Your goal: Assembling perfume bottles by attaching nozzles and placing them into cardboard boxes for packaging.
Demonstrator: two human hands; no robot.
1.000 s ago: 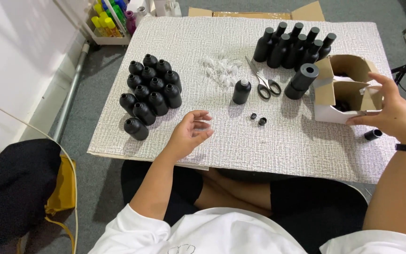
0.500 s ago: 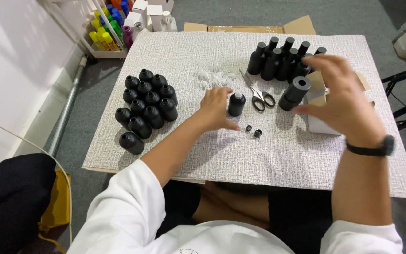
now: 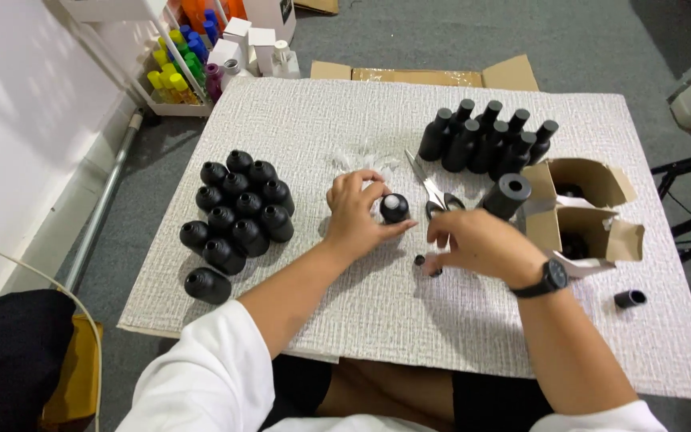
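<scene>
- Small matte black round bottle (image 3: 394, 208) with a white plug in its mouth sits at the centre of the frame, upright on the white textured mat (image 3: 361, 320).
- Left hand (image 3: 355, 212) curls around it, fingers closed on its side.
- Right hand (image 3: 477, 242), half curled, pinches at tiny black caps (image 3: 420, 260) just below the centre.
- Open cardboard box (image 3: 581, 210), at right, holds dark bottles.
- Matching black bottles (image 3: 237, 212) cluster at left.

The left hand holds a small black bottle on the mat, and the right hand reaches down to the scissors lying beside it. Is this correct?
Not quite. In the head view the right hand reaches to small black caps on the mat, not the scissors. The left hand does hold the small black bottle.
</scene>
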